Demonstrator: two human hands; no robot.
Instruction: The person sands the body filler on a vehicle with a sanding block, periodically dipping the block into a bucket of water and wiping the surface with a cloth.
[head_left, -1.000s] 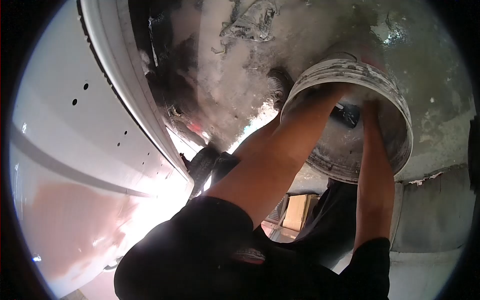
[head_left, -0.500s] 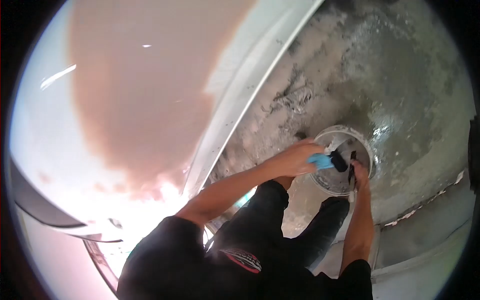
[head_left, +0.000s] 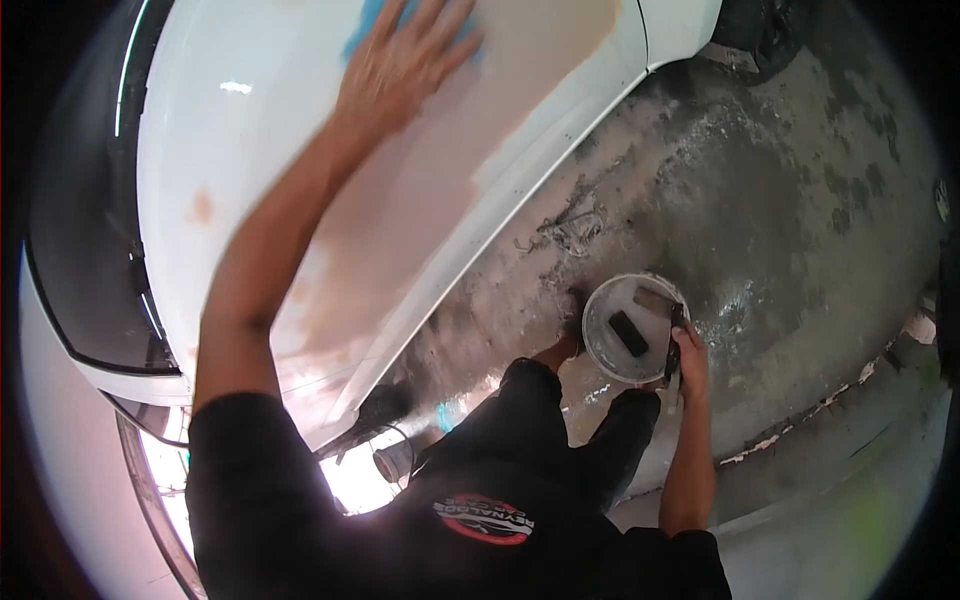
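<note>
My left hand (head_left: 412,65) lies on the car's white body panel (head_left: 215,150) with its fingers spread, pressing a blue cloth (head_left: 368,28) that is partly hidden beneath it. A large brownish-pink patch (head_left: 420,190) covers the panel around and below the hand. At the right rim of a round whitish bucket (head_left: 590,345), my right hand (head_left: 692,357) is closed on a narrow black tool (head_left: 675,345), whose exact kind I cannot make out. Inside the bucket lies a black block (head_left: 628,333). A grey-brown flat piece (head_left: 654,300) is near its top edge.
Wet, stained concrete floor (head_left: 760,220) surrounds the bucket. The panel's lower edge (head_left: 500,220) runs diagonally between car and floor. A dark car window (head_left: 75,210) is at the left. My knees (head_left: 530,385) are bent below the bucket, and a low wall (head_left: 820,450) stands at the right.
My left hand has moved up and left from over the bucket to the car panel, taking the blue cloth along. The black block now lies in the bucket. My right hand stays at the rim.
</note>
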